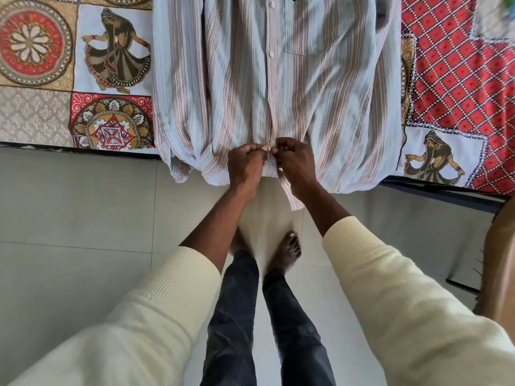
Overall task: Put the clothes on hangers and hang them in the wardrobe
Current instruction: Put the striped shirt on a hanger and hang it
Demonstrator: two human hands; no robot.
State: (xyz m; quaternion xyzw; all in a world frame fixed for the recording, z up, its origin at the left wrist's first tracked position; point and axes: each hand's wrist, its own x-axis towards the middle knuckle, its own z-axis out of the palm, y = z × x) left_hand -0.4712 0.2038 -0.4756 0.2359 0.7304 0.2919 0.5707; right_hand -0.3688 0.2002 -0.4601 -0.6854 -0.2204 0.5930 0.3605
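Observation:
A striped shirt (pixel 306 87) in pale blue, white and brown lies front-up on the bed, its hem hanging over the near edge. White buttons run down its middle and a chest pocket sits to the right. My left hand (pixel 246 165) pinches the left side of the button placket at the hem. My right hand (pixel 295 162) pinches the right side of the placket just beside it, fingertips of both hands nearly touching. No hanger or wardrobe is in view.
A patchwork bedspread (pixel 83 79) with dancer and mandala prints covers the bed, red-checked at the right (pixel 459 79). Grey floor tiles (pixel 83 204) lie below, where my bare feet stand. A brown object (pixel 498 260) edges in at the right.

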